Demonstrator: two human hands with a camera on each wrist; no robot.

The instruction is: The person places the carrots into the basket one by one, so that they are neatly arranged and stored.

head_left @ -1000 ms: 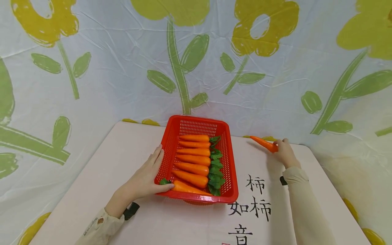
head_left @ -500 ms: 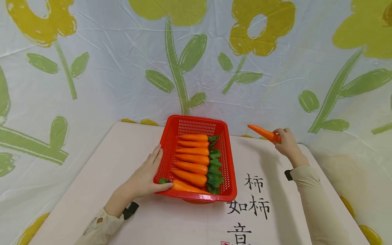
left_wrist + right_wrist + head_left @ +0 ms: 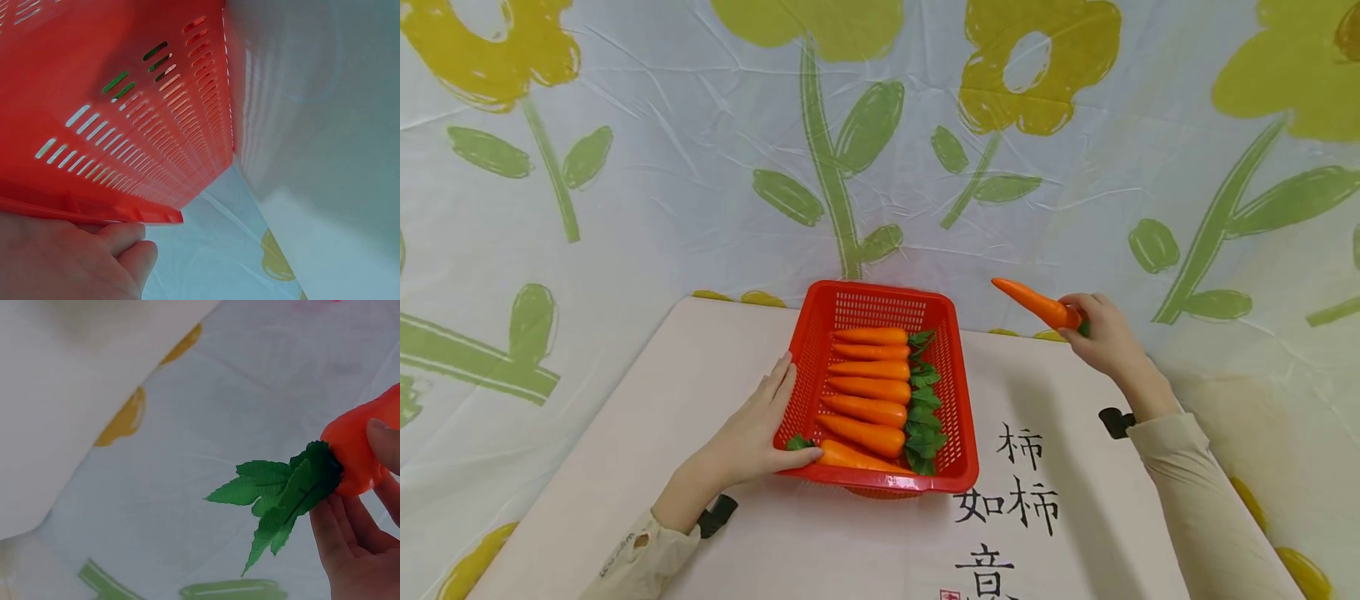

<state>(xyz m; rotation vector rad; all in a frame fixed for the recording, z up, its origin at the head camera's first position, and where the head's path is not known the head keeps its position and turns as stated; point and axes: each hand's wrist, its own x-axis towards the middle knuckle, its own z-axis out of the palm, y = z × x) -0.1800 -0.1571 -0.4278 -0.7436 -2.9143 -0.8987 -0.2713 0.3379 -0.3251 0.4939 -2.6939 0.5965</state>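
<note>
Beside the red plastic basket (image 3: pixel 967 400), my left hand (image 3: pixel 748 433) rests with extended fingers along the left rim, its thumb reaching over the near-left corner. In the left wrist view its fingers (image 3: pixel 134 247) lie against the outside of the rim. Several orange carrots (image 3: pixel 867 412) with green leaves (image 3: pixel 925 421) lie in a row inside; the nearest carrot (image 3: pixel 853 457) has its leaves at the left, by the thumb. My right hand (image 3: pixel 1103 333) pinches another carrot (image 3: pixel 1028 302) near its leafy end, tip pointing left, above the table. Its leaves (image 3: pixel 281 494) show in the right wrist view.
Everything stands on a pale table (image 3: pixel 715 358) with black brush characters (image 3: pixel 1028 504) at the front right. A white cloth (image 3: pixel 700 208) printed with yellow flowers hangs behind the table's back edge.
My right hand has raised the carrot off the back right of the table and turned it slightly. The left hand and the basket have stayed in place.
</note>
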